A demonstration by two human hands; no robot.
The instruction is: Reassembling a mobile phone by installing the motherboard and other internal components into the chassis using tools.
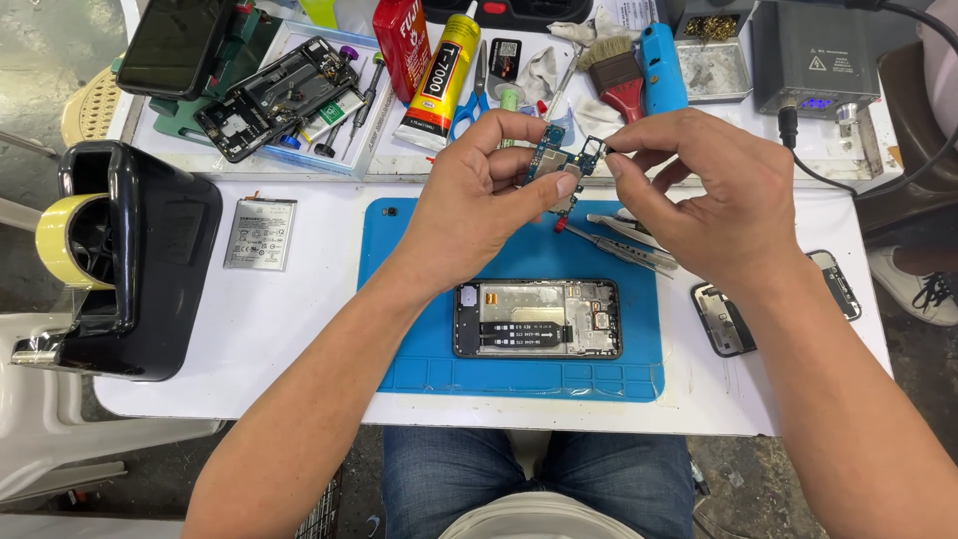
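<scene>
We hold a small blue circuit board (pixel 555 165) up off the desk (pixel 299 329) between both hands. Our left hand (pixel 477 205) is closed on it, thumb pressed to its lower edge and forefinger curled over the top, which keeps the board steady and tilted toward our eyes. Our right hand (pixel 699 190) pinches the board's right end between thumb and forefinger tip, the other fingers loosely curled — a light grip that seems suited to working at a small part there, though what sits under the fingertips is too small to tell.

Directly below the hands, on the blue work mat (pixel 419 369), lies one opened phone frame (pixel 538 318), flat and face down with its insides showing, likely kept close so the board can be matched to it. Just under the right hand a pair of tweezers (pixel 624 247) rests on the mat within easy reach. Below the right wrist one dark back cover (pixel 725 319) lies at the mat's edge. Well to the left of the left hand sits one flat grey battery (pixel 259 233), set apart from the work. Beyond the hands we count one glue tube (pixel 439 85), one red-handled brush (pixel 616 72) and a second dismantled phone (pixel 279 95) in a tray.
</scene>
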